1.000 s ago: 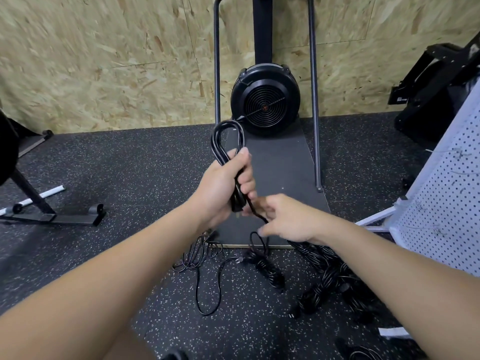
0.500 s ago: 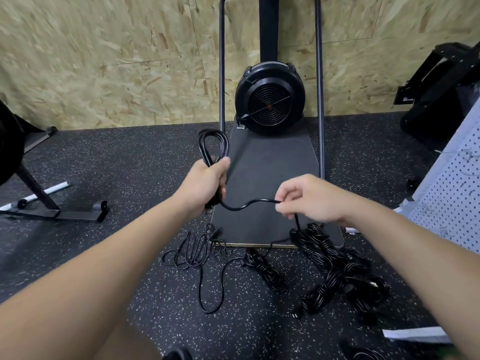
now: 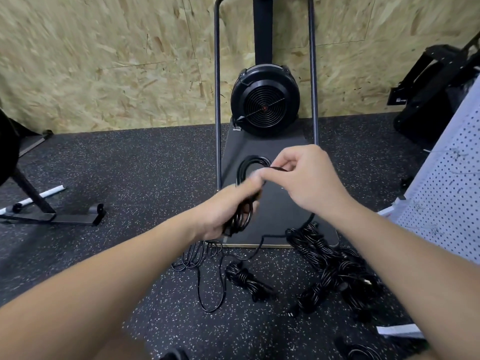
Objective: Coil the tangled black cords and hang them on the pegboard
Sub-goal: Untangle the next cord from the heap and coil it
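Above the floor, both hands (image 3: 309, 183) grip cord (image 3: 245, 167).

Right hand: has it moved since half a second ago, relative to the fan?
Yes. The right hand has risen toward the fan, bringing the cord over the coil in the left hand.

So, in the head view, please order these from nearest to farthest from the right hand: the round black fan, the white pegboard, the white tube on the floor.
From the right hand:
1. Round black fan, straight ahead.
2. White pegboard, at the right edge.
3. White tube, far left on the floor.
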`<state>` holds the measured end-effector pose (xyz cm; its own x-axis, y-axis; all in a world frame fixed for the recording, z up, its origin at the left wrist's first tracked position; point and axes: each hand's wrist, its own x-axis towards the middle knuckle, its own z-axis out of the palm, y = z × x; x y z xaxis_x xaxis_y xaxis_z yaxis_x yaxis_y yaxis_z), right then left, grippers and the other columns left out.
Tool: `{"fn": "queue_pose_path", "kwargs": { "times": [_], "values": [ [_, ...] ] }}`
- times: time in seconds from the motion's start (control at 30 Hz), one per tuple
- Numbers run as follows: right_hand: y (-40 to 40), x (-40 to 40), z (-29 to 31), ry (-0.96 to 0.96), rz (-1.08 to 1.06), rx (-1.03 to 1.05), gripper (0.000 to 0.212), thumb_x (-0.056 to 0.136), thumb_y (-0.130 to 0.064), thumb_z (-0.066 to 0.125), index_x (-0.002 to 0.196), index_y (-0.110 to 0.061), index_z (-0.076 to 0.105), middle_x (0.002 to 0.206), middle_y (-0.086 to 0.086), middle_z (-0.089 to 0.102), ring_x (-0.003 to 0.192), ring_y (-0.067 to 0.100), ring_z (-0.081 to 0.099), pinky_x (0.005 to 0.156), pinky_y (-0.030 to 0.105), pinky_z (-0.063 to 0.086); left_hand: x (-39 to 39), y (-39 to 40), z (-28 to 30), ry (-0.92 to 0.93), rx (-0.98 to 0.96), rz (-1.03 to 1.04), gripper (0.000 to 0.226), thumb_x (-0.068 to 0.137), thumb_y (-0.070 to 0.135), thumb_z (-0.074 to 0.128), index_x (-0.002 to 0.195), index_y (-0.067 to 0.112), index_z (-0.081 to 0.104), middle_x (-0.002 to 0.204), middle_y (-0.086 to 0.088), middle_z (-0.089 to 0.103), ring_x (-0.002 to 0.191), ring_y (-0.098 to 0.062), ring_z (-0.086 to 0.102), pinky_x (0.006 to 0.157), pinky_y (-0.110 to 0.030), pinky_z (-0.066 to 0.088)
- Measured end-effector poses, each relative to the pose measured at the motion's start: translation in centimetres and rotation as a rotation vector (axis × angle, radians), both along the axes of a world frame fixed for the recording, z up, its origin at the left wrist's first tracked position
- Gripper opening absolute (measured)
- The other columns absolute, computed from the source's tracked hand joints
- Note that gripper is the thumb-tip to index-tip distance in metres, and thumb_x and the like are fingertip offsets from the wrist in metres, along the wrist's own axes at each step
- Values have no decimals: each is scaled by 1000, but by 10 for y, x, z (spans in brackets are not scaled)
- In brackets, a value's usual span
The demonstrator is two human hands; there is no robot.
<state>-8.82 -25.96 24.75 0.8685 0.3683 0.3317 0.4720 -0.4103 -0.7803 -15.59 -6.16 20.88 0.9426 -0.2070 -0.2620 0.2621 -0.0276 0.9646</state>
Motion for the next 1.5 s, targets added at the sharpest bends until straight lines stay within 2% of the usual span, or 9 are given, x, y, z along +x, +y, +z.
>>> {"fn": "queue_pose_path", "kwargs": {
  "times": [0.13, 0.3, 0.53, 0.83, 0.97, 1.07, 1.17, 1.3, 1.5],
  "values": [
    [-4, -3, -12, -101, -117, -175, 46, 71, -67, 91, 66, -28, 68, 62, -9, 65, 61, 10, 61, 56, 36, 50, -2, -13, -15, -73, 355, -28, 19, 79, 17, 75, 83, 19, 56, 72, -5, 46, 61, -18, 39, 59, -34, 29],
    [-6, 8, -9, 67, 4, 43, 25, 83, -41, 94, 85, -26, 75, 77, -4, 75, 66, 10, 67, 70, 40, 60, 1, -15, -19, 24, 11, 143, 36, 66, 6, 55, 101, 12, 65, 76, -1, 42, 55, -15, 32, 50, -23, 27],
    [-14, 17, -18, 72, 3, -151, 18, 97, -43, 81, 83, -32, 80, 94, -7, 75, 93, 16, 70, 91, 45, 57, 14, -3, -15, -84, -78, 274, 27, 73, 4, 54, 98, 9, 65, 73, -2, 35, 56, -16, 30, 50, -23, 32],
    [1, 1, 1, 142, -53, 106, 21, 100, -29, 80, 84, -16, 81, 64, 5, 74, 53, 19, 74, 57, 25, 57, 8, -1, -18, -135, 280, 115, 22, 101, 30, 74, 121, 21, 70, 72, 9, 56, 59, -14, 49, 57, -31, 38],
    [6, -2, -1, 220, -103, 233, 19, 100, -26, 80, 86, -13, 81, 65, 8, 75, 55, 24, 74, 55, 30, 58, 1, -16, -16, -175, 177, 27, 3, 110, 22, 67, 113, 22, 69, 80, 18, 63, 72, -4, 56, 75, -28, 42],
    [9, -4, 0, 185, -128, 240, 17, 100, -25, 80, 85, -16, 80, 66, 5, 75, 55, 22, 73, 52, 35, 62, -3, -24, -10, -53, 42, -22, 32, 112, 38, 61, 128, 12, 72, 109, -4, 75, 95, -17, 60, 90, -33, 45],
    [7, -3, -1, 118, -139, 205, 15, 98, -24, 81, 84, -18, 81, 64, 1, 75, 55, 19, 74, 59, 39, 65, -8, -34, -14, -9, -3, -15, 31, 112, 43, 61, 121, 15, 70, 99, -4, 73, 90, -18, 60, 74, -35, 45],
    [5, 0, -4, 130, -125, 205, 13, 98, -21, 81, 85, -16, 81, 65, 3, 76, 55, 21, 76, 65, 40, 66, -5, -38, -25, -142, 64, 31, 19, 110, 28, 67, 96, 16, 62, 80, -1, 57, 80, -20, 55, 89, -44, 53],
    [1, 8, -7, 184, -30, 326, 13, 94, -24, 87, 98, -13, 80, 87, 5, 78, 68, 23, 79, 66, 37, 67, -5, -33, -16, -142, -3, 58, 9, 112, 12, 55, 113, 7, 62, 89, -8, 66, 64, -19, 53, 66, -33, 55]
  ]
}}
